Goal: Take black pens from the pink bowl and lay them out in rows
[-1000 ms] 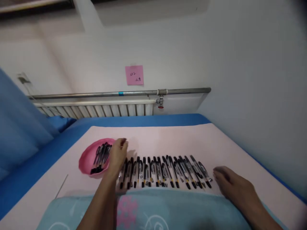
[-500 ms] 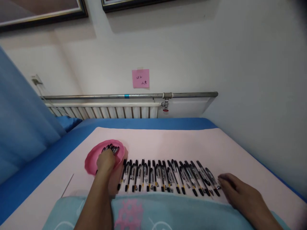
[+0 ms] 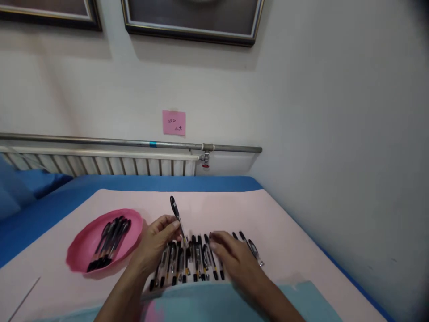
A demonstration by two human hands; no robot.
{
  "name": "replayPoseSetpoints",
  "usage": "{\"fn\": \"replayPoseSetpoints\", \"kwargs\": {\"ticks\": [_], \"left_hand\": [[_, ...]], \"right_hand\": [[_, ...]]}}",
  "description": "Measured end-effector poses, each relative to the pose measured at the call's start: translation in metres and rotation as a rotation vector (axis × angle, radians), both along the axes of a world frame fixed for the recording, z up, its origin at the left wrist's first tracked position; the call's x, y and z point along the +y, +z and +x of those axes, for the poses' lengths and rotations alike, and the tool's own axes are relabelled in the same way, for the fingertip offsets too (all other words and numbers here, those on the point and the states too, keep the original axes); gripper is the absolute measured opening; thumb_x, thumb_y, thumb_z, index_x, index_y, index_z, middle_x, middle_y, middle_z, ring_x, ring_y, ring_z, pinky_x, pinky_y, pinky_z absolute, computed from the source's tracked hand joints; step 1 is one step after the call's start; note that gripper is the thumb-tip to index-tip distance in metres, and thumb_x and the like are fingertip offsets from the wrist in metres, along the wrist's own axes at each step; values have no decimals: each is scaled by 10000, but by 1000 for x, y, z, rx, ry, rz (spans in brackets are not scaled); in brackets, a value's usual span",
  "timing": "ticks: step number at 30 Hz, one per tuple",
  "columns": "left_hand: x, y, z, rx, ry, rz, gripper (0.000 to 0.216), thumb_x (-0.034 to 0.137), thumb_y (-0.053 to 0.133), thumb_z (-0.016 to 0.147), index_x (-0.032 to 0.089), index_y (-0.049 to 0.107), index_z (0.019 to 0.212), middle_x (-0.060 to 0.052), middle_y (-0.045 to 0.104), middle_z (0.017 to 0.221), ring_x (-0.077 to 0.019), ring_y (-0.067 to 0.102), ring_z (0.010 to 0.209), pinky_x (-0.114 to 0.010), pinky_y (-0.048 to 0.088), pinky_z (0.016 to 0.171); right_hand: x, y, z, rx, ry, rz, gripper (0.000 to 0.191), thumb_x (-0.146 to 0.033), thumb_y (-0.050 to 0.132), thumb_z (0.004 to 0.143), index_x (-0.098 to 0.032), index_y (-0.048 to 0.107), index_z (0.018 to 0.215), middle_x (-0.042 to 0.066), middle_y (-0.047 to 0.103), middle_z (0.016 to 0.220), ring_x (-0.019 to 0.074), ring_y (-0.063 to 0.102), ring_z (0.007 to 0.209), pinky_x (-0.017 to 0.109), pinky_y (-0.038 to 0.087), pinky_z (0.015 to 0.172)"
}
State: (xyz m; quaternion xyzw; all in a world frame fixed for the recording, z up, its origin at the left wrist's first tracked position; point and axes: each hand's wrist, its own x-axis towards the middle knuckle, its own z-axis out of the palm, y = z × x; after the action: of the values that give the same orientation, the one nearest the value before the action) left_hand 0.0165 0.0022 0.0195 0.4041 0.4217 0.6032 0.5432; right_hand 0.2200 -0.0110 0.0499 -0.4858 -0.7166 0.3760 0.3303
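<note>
My left hand (image 3: 154, 243) pinches a black pen (image 3: 175, 213) that stands tilted upward above a row of black pens (image 3: 197, 259) laid side by side on a pink sheet (image 3: 284, 237). My right hand (image 3: 234, 259) hovers over the right part of that row with fingers loosely curled, covering several pens. It holds nothing that I can see. A pink bowl (image 3: 80, 241) with several more black pens in it sits to the left of my left hand.
The pink sheet lies on a blue bed (image 3: 150, 183). A light blue patterned cloth (image 3: 214, 304) covers the near edge. A white wall (image 3: 335, 134) rises close on the right. A radiator (image 3: 100, 164) and metal pipe (image 3: 134, 143) run behind, under a pink sticky note (image 3: 174, 122).
My left hand left the pink bowl and now holds one pen up over the row. My right hand slid left from the row's right end onto the pens. The view turned right.
</note>
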Motion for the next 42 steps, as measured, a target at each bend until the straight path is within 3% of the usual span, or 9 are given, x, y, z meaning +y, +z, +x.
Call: {"fn": "replayPoseSetpoints", "kwargs": {"ticks": [3, 8, 13, 20, 26, 31, 38, 40, 42], "left_hand": [[-3, -7, 15, -59, -87, -43, 145, 281, 670, 697, 162, 613, 757, 13, 589, 660, -104, 532, 599, -240, 413, 627], [-5, -4, 22, -130, -103, -97, 251, 348, 635, 725, 151, 643, 880, -30, 631, 780, -110, 536, 626, -239, 412, 597], [-1, -1, 23, -189, 7, -179, 325, 389, 666, 677, 117, 659, 853, -47, 641, 750, -88, 515, 551, -220, 400, 543], [14, -12, 2, -284, 311, -142, 260, 302, 731, 616, 144, 635, 797, 10, 616, 629, -89, 546, 577, -192, 423, 543], [6, -5, 11, -433, -65, -218, 278, 321, 641, 729, 121, 652, 922, -112, 678, 904, -205, 620, 880, -325, 479, 779], [3, -6, 19, -385, 30, -170, 192, 286, 690, 682, 133, 657, 792, -56, 680, 747, -159, 634, 728, -270, 495, 688], [19, -2, -26, -547, 395, -182, 30, 126, 576, 718, 141, 595, 699, -24, 640, 671, -128, 624, 657, -254, 520, 617], [18, 0, -30, -614, 327, -216, 79, 78, 540, 707, 137, 561, 658, -3, 578, 614, -74, 547, 507, -184, 464, 463], [14, 1, -24, -592, 161, -282, 60, 88, 554, 716, 129, 560, 672, 34, 484, 557, -18, 376, 369, -127, 294, 314]], "right_hand": [[6, -1, -25, 51, 117, -106, 222, -311, 501, 804, -186, 592, 964, 33, 630, 818, 149, 570, 743, 247, 424, 667], [10, -26, -32, 198, 169, -335, 170, -314, 417, 853, -187, 479, 759, -55, 482, 542, 66, 404, 430, 183, 327, 453], [9, -30, -25, 144, 212, -386, 165, -287, 418, 844, -190, 469, 721, -57, 472, 519, 61, 382, 416, 181, 304, 448], [7, -26, -20, 130, 242, -447, 157, -288, 460, 816, -182, 491, 704, -57, 452, 494, 58, 381, 424, 178, 276, 427], [8, -34, -21, 391, 184, -705, 204, -366, 434, 800, -176, 508, 803, -75, 452, 493, 36, 317, 323, 158, 199, 329], [8, -35, -24, 474, 226, -780, 249, -404, 463, 790, -163, 520, 814, -82, 446, 476, 23, 294, 312, 147, 183, 320], [5, -35, -26, 476, 198, -771, 210, -378, 500, 764, -168, 497, 752, -87, 438, 458, 23, 303, 303, 149, 169, 308], [6, -37, -26, 507, 168, -781, 191, -358, 498, 757, -167, 494, 756, -72, 473, 491, 27, 339, 322, 149, 183, 313], [7, -38, -26, 536, 148, -812, 174, -341, 490, 758, -168, 492, 770, -66, 486, 512, 27, 345, 328, 148, 181, 317]]}}
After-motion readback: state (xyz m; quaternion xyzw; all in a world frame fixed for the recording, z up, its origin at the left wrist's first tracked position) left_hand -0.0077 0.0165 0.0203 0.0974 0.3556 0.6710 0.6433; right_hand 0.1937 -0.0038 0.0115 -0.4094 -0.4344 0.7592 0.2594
